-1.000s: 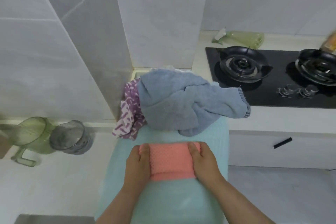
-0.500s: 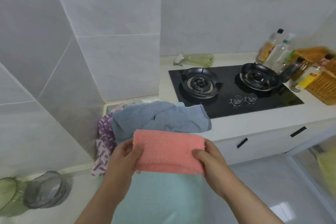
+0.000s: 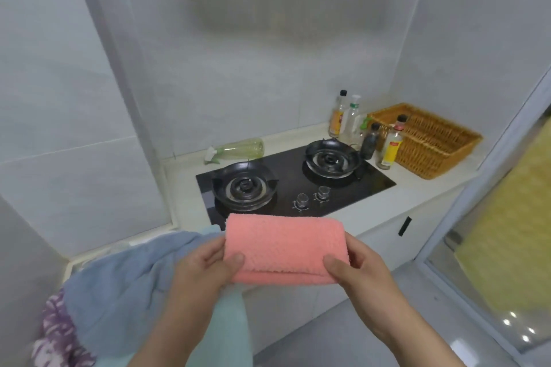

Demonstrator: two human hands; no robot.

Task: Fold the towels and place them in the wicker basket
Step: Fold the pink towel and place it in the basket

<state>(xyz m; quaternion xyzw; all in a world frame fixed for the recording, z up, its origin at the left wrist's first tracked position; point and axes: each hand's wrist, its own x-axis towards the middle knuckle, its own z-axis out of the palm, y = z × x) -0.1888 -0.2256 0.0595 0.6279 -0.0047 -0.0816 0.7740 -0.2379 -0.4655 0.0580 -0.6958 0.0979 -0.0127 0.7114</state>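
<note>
Well, the pink towel is folded into a small, thick block. The person holds it up in the air, just in front of the near edge of the counter, by the stove. The left hand pinches the left end and the right hand pinches the right end. Each thumb lies on top and the fingers are tucked under, so both hands are closed on the cloth.

I think this towel is light and very soft. It looks fluffy, not slippery, and it cannot break. But it is floppy, so the folds could fall open if only one corner were held. Holding both short ends, or laying one flat hand under the middle, should keep it neat.

The wicker basket sits at the far right corner of the counter, well apart from the towel. Some bottles stand just beside its left side, so the towel should go over them with care. A blue towel and a purple patterned cloth lie in a heap low on the left.
</note>
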